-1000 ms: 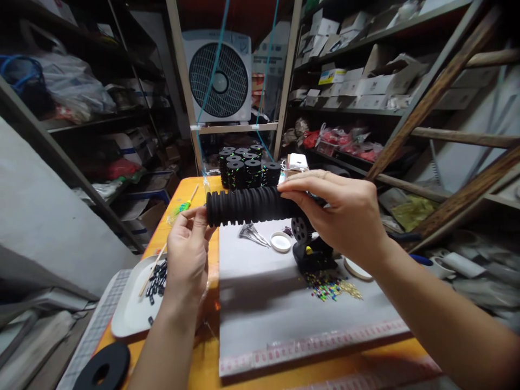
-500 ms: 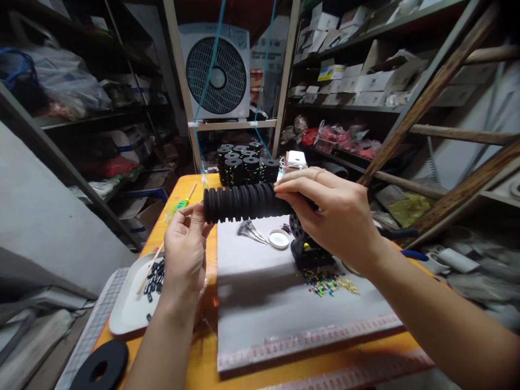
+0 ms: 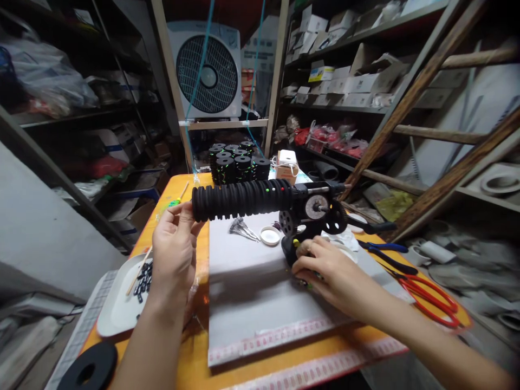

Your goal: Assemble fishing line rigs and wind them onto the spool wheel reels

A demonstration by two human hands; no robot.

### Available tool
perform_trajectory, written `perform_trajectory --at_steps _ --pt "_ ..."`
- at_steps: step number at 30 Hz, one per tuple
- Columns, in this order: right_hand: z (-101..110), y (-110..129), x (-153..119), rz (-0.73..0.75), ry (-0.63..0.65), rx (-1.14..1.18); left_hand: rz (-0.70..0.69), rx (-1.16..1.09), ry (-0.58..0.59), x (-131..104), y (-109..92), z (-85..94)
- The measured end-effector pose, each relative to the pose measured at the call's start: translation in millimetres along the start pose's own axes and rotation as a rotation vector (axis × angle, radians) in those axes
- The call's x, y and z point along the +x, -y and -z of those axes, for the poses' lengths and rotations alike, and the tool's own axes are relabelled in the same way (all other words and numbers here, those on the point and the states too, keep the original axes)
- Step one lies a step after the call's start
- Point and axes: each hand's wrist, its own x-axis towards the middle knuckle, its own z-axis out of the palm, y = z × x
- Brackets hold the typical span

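Note:
A ridged black foam roll (image 3: 239, 200) lies level across the view, its right end at a black geared winding device (image 3: 317, 208). My left hand (image 3: 174, 244) pinches the roll's left end between thumb and fingers. Green, white and red dots show near its right end. Below the device, my right hand (image 3: 325, 268) reaches down to the small beads on the grey board (image 3: 244, 303), beside a black base. Its fingers are bent together, and what they hold, if anything, is hidden.
A white tray (image 3: 111, 303) of dark pieces sits left, with a black foam disc (image 3: 91, 357) nearer. Foam rolls (image 3: 233, 162) stand at the back. On the right lie red-handled scissors (image 3: 434, 303) and blue-handled pliers (image 3: 385, 247). A fan (image 3: 208, 76) stands behind.
My right hand has left the foam roll's right end and moved down to the beads, uncovering the winding device and coloured dots. My left hand stays at the left end. The view has shifted slightly.

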Motion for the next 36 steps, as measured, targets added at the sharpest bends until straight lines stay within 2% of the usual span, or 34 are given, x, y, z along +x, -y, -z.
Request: perform_trajectory --at_steps 2,5,10,12,15,18,19,21,26,36 --pt "-12 -12 -6 -0.063 0.056 0.023 -0.008 -0.001 0.0 0 0 0.3" --pt "-21 -21 -5 -0.074 0.065 0.058 0.0 0.007 -0.001 1 0 0.1" --pt "-15 -7 -1 -0.034 0.05 0.117 0.003 0.008 -0.004 1 0 -0.6" --pt "-3 5 6 0.019 -0.047 0.17 0.01 0.009 0.005 0 -1 -0.3" --pt "21 24 27 0.126 -0.289 0.192 0.013 0.008 0.023 0 -1 0.7" --pt "43 39 58 0.233 -0.595 0.077 0.014 -0.009 0.032 0 -1 1.0" --pt "48 43 67 0.26 -0.671 0.029 0.02 -0.014 0.03 0 -1 0.9" --pt "54 47 84 0.292 -0.742 -0.058 0.03 -0.022 0.022 0 -1 0.5" --pt "57 49 102 0.339 -0.726 -0.212 0.035 -0.027 0.012 0 -2 0.5" --pt "56 49 101 0.306 -0.67 -0.3 0.026 0.018 0.018 -1 -2 1.0"
